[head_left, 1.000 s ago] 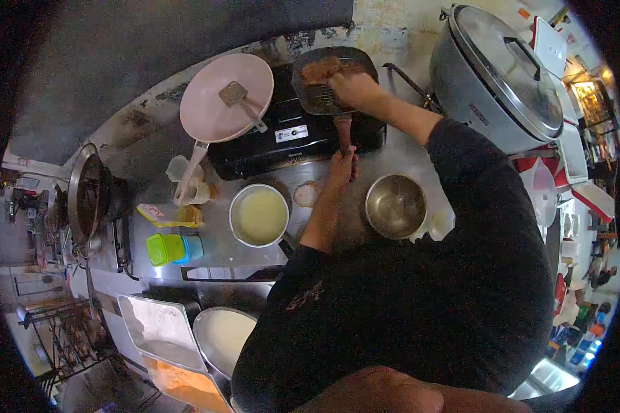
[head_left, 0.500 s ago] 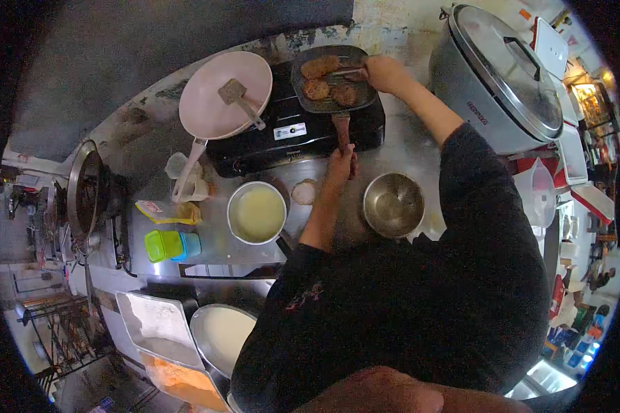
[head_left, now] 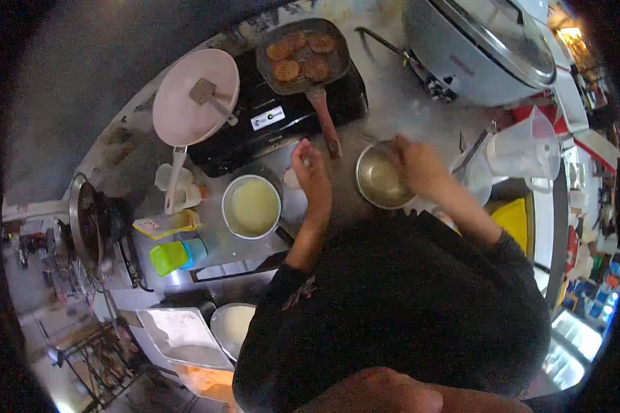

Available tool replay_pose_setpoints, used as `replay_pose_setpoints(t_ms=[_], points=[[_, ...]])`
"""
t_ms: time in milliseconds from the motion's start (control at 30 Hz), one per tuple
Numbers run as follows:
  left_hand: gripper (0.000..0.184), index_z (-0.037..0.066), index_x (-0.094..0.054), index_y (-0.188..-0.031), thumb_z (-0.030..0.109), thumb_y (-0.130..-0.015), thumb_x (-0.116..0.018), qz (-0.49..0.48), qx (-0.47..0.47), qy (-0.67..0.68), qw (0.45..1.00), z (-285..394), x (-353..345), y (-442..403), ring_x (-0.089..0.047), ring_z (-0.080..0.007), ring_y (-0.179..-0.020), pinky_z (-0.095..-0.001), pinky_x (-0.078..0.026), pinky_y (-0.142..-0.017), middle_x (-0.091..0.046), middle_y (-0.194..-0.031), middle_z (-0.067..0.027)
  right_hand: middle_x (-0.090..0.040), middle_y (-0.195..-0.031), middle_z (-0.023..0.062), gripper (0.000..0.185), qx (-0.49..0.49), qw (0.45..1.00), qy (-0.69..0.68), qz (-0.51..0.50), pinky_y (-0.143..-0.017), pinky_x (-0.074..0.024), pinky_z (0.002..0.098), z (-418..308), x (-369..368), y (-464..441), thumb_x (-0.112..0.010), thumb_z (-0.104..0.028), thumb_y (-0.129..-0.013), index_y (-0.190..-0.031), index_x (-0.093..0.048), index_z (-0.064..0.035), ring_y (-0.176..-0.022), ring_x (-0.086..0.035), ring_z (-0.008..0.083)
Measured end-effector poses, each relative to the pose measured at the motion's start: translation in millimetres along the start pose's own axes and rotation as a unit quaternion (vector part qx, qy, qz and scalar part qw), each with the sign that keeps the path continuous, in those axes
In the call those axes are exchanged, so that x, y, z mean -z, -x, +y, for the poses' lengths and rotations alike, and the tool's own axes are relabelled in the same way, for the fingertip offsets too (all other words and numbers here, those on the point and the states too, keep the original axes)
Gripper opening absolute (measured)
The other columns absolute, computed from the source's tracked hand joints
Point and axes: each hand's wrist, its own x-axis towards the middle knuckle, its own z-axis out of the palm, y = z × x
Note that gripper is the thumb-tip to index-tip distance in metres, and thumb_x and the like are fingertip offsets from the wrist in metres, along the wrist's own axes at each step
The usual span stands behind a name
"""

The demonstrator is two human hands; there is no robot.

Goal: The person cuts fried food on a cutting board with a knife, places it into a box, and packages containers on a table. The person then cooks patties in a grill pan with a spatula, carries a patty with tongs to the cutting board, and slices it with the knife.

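A square grill pan [head_left: 297,82] with several browned patties [head_left: 315,68] sits on a black gas stove [head_left: 355,100]. Its reddish-brown handle [head_left: 326,124] points toward me, and neither hand is on it. My left hand [head_left: 313,172] hovers between that handle and a white pot of pale yellow liquid [head_left: 253,206], fingers loosely bent and apart, nothing in them. Blurred by motion, my right hand [head_left: 420,167] is at the right rim of a metal bowl [head_left: 379,184]. Its fingers are closed on a thin metal utensil [head_left: 373,142], whose exact kind is unclear.
A pink pan [head_left: 169,110] with a spatula [head_left: 213,102] in it stands left of the grill pan. A large cooker [head_left: 455,62] is at the back right, a clear plastic jug [head_left: 523,151] below it. Green [head_left: 168,258] and blue containers stand front left, above a flour tray [head_left: 179,327].
My left hand has let go of the pan handle. My right hand has moved from the patties down to the metal bowl. The view has shifted, and more patties show.
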Motion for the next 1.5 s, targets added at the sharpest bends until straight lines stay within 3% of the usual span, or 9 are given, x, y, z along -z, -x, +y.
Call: replay_pose_setpoints(t_ms=[233,433,600,933,1000,1133,1233,1333,1500], points=[[0.023,0.004,-0.048,-0.117,0.004,-0.095,-0.054,-0.064,-0.05,0.058,0.995,78.0,-1.9,43.2,-0.047,-0.0165,-0.104,-0.0299,-0.038,-0.092,-0.048,-0.116,-0.0084,-0.062,-0.103,0.0274,0.027,-0.093,0.98,-0.122,-0.13,-0.081,-0.0477,0.0535,-22.1,-114.4,57.9,-0.049,-0.02,-0.095,-0.114,-0.053,-0.0027,-0.094,-0.061,0.0448],[0.023,0.003,-0.048,-0.116,0.003,-0.094,-0.054,0.017,-0.007,0.05,0.999,72.6,16.2,61.1,-0.049,-0.0178,-0.108,-0.0322,-0.037,-0.099,-0.051,-0.114,-0.0069,-0.066,-0.087,0.0213,0.024,-0.004,0.974,-0.092,0.207,-0.072,-0.0487,0.0511,-24.2,-4.9,-109.5,-0.05,-0.029,-0.095,-0.1,-0.061,-0.0076,-0.083,-0.063,0.044],[0.023,0.004,-0.048,-0.115,0.0,-0.093,-0.055,-0.007,0.02,-0.045,0.999,46.7,37.7,82.7,-0.051,-0.0158,-0.1,-0.0304,-0.044,-0.087,-0.05,-0.113,-0.0067,-0.068,-0.098,0.0246,0.04,0.003,0.993,0.032,0.112,-0.086,-0.0495,0.0502,-15.8,-20.3,-294.3,-0.049,-0.036,-0.092,-0.105,-0.068,-0.0029,-0.096,-0.064,0.042],[0.025,0.006,-0.052,-0.118,0.011,-0.095,-0.059,-0.073,0.188,-0.015,0.979,47.9,50.1,86.6,-0.054,-0.0164,-0.105,-0.0316,-0.045,-0.091,-0.056,-0.114,-0.006,-0.065,-0.106,0.028,0.048,0.018,0.998,0.012,0.065,-0.091,-0.0484,0.0495,-33.2,-47.0,-345.9,-0.053,-0.043,-0.087,-0.102,-0.07,-0.0012,-0.103,-0.062,0.044],[0.026,0.006,-0.052,-0.117,0.016,-0.094,-0.06,-0.079,0.202,0.008,0.976,50.7,58.4,81.6,-0.055,-0.0184,-0.107,-0.0336,-0.045,-0.093,-0.058,-0.115,-0.0078,-0.059,-0.125,0.025,0.073,0.037,0.998,0.048,-0.011,-0.099,-0.0452,0.0474,-32.1,-39.9,-352.7,-0.046,-0.064,-0.085,-0.117,-0.064,-0.0013,-0.117,-0.056,0.0407],[0.024,0.005,-0.052,-0.117,0.014,-0.096,-0.058,-0.092,0.168,0.001,0.981,41.6,65.7,68.3,-0.054,-0.0172,-0.107,-0.0328,-0.044,-0.094,-0.058,-0.113,-0.0064,-0.064,-0.107,0.0298,0.047,0.047,0.996,0.071,0.03,-0.088,-0.0497,0.0486,-17.1,-73.5,-386.9,-0.056,-0.042,-0.082,-0.104,-0.068,-0.0023,-0.102,-0.062,0.0446],[0.023,0.005,-0.052,-0.118,0.011,-0.096,-0.056,-0.098,0.153,0.03,0.983,36.1,68.6,62.2,-0.054,-0.0163,-0.108,-0.0318,-0.043,-0.094,-0.058,-0.114,-0.0059,-0.066,-0.101,0.0288,0.043,0.214,0.944,0.244,-0.052,-0.087,-0.0503,0.0491,-25.1,-72.8,-387.9,-0.057,-0.04,-0.081,-0.103,-0.069,-0.0054,-0.101,-0.063,0.0432],[0.024,0.005,-0.052,-0.119,0.011,-0.096,-0.056,-0.11,0.168,0.048,0.978,26.2,65.1,60.6,-0.054,-0.0164,-0.109,-0.0314,-0.042,-0.095,-0.058,-0.115,-0.0062,-0.068,-0.092,0.0225,0.029,0.013,0.994,0.024,0.102,-0.08,-0.0521,0.0489,-33.0,-76.8,-376.0,-0.06,-0.032,-0.083,-0.094,-0.072,-0.0081,-0.093,-0.066,0.039],[0.023,0.005,-0.053,-0.117,0.011,-0.095,-0.057,-0.138,0.148,0.047,0.978,-0.3,69.5,62.0,-0.055,-0.0163,-0.107,-0.0312,-0.043,-0.094,-0.058,-0.113,-0.0049,-0.069,-0.088,0.0174,0.022,0.105,0.976,0.125,0.143,-0.077,-0.0523,0.0469,-31.8,-57.2,-385.9,-0.062,-0.029,-0.087,-0.089,-0.072,-0.0095,-0.085,-0.066,0.0355]])
